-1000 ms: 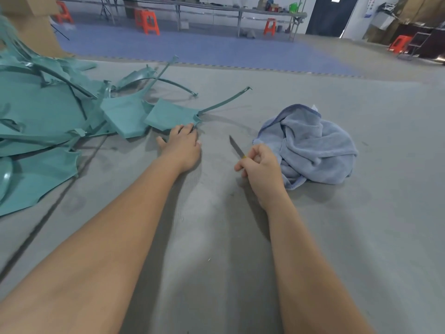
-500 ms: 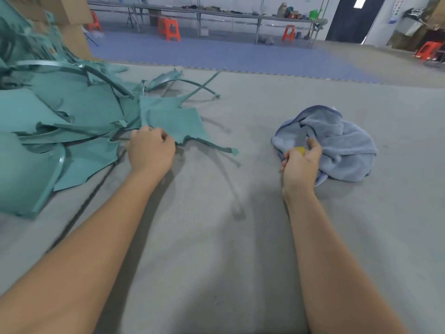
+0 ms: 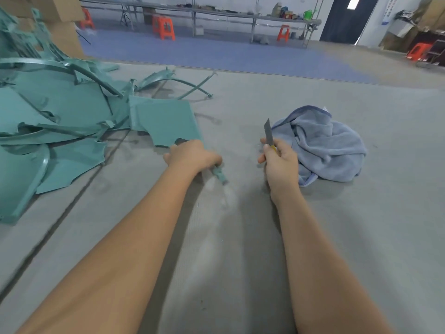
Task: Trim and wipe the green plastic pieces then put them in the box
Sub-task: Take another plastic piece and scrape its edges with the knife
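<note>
The left hand grips the near edge of a flat green plastic piece, which lies on the grey mat right of the green pile. The right hand holds a knife, blade up, just left of the blue cloth.

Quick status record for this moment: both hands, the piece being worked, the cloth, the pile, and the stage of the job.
left hand: grips the near edge of a flat green plastic piece
right hand: holds a utility knife, blade pointing up, clear of the plastic
blue cloth: crumpled on the grey mat, just right of the right hand, untouched
green pile: heaped on the left, the held piece at its right edge
box: cardboard visible at far left, unclear whether it is the target
stage: trimming not yet begun on this piece
</note>
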`<action>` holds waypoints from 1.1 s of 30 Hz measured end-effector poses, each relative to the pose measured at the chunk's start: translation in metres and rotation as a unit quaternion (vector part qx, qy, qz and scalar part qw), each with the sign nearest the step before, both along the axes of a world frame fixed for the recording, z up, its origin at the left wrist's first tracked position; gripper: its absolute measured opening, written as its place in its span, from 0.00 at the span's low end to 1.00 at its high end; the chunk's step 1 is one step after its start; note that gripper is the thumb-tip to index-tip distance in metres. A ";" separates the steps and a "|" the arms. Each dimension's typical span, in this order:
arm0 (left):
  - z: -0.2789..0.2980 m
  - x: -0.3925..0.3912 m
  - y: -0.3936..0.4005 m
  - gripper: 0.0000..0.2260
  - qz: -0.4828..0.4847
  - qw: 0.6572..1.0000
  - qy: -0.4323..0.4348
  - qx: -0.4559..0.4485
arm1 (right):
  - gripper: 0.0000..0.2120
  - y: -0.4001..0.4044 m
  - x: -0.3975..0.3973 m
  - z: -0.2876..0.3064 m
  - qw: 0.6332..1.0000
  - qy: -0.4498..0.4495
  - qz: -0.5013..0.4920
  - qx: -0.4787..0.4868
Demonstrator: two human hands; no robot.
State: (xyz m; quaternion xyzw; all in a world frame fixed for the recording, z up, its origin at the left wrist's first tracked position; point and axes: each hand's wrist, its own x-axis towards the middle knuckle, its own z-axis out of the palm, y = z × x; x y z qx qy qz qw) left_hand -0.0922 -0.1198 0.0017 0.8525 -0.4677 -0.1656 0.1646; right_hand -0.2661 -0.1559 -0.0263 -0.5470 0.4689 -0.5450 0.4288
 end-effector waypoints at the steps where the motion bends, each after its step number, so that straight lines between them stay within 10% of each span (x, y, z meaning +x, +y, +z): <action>1: -0.001 0.002 0.000 0.16 -0.013 1.000 0.017 -0.015 | 0.09 -0.002 0.001 0.000 1.000 -0.009 0.001 0.013; 6: 0.003 0.014 0.012 0.07 -0.016 0.970 0.218 -0.103 | 0.10 -0.002 0.003 0.004 0.986 -0.136 -0.015 0.091; 13: -0.012 0.015 0.038 0.08 -0.059 0.966 0.200 -0.151 | 0.04 0.011 0.003 0.004 1.000 0.018 0.024 -0.002; 22: -0.008 0.030 0.067 0.16 -0.142 0.845 0.462 -0.228 | 0.19 0.029 0.031 0.011 0.993 -0.011 0.121 0.003; 33: -0.020 0.010 0.049 0.14 0.001 0.885 0.366 -0.287 | 0.12 0.032 0.042 0.003 0.990 0.067 0.125 -0.030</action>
